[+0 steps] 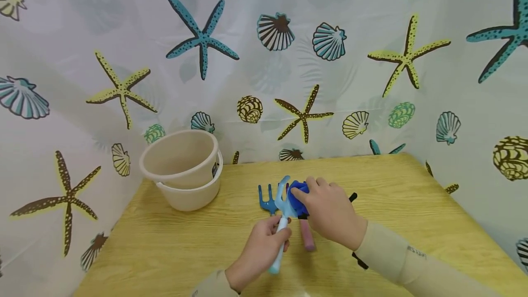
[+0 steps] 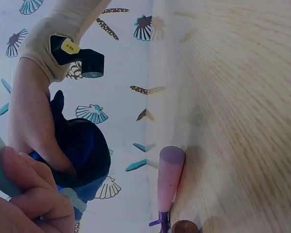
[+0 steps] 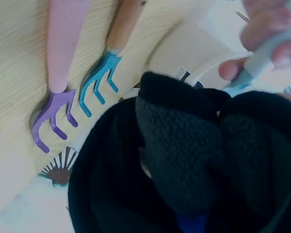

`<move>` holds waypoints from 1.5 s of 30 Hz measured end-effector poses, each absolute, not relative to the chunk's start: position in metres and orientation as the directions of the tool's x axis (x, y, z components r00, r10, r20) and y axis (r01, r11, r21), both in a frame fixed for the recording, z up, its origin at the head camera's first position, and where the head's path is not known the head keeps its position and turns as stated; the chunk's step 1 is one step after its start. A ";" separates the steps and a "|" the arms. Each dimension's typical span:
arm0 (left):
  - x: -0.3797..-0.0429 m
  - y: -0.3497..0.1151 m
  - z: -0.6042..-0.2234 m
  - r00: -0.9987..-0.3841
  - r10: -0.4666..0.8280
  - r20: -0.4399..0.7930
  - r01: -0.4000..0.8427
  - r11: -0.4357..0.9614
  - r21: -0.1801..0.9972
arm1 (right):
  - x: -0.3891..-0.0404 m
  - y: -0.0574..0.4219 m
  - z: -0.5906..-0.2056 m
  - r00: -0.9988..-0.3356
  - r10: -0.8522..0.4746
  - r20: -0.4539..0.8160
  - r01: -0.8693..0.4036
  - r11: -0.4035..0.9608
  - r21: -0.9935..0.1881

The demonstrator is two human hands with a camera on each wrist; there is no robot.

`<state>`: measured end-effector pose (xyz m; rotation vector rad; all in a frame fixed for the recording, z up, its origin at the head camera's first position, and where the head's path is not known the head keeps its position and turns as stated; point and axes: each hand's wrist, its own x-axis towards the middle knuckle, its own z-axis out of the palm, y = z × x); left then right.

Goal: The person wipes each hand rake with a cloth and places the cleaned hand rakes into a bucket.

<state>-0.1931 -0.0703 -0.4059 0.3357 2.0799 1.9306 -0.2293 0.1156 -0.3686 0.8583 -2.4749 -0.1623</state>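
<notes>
My left hand grips the pale handle of a light blue hand rake, holding it tilted above the table with its curved tines up. In my right hand is a bunched blue cloth, pressed against the rake's head and partly covering the tines. Seen close in the right wrist view, the cloth is dark and fleecy. Behind the hands lies a blue hand rake with a wooden handle. Beside it is a purple rake with a pink handle.
A beige bucket with a white carrying handle stands at the table's back left. The wooden table meets a hanging curtain printed with shells and starfish at the back and sides.
</notes>
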 end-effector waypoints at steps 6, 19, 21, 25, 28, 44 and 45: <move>-0.196 -0.072 -0.404 -0.942 0.332 -0.043 -0.016 0.083 0.996 | -0.222 0.115 -0.365 -0.671 -0.644 0.366 -0.610 0.761 0.220; -0.201 -0.075 -0.403 -0.945 0.313 -0.097 -0.109 -0.021 0.994 | -0.221 0.123 -0.375 -0.649 -0.670 0.360 -0.633 0.738 0.233; -0.199 -0.076 -0.403 -0.943 0.316 -0.103 -0.120 -0.036 0.992 | -0.225 0.128 -0.378 -0.658 -0.657 0.370 -0.612 0.751 0.246; -0.197 -0.075 -0.403 -0.939 0.328 -0.106 -0.129 -0.049 0.990 | -0.232 0.136 -0.382 -0.651 -0.637 0.411 -0.578 0.768 0.276; -0.196 -0.075 -0.405 -0.940 0.327 -0.100 -0.124 -0.053 0.991 | -0.237 0.140 -0.385 -0.637 -0.641 0.428 -0.576 0.765 0.289; -0.192 -0.079 -0.396 -0.943 0.321 -0.091 -0.122 -0.076 0.990 | -0.239 0.139 -0.384 -0.605 -0.612 0.509 -0.543 0.785 0.299; -0.193 -0.079 -0.397 -0.943 0.321 -0.090 -0.121 -0.080 0.989 | -0.239 0.139 -0.383 -0.607 -0.606 0.515 -0.539 0.789 0.294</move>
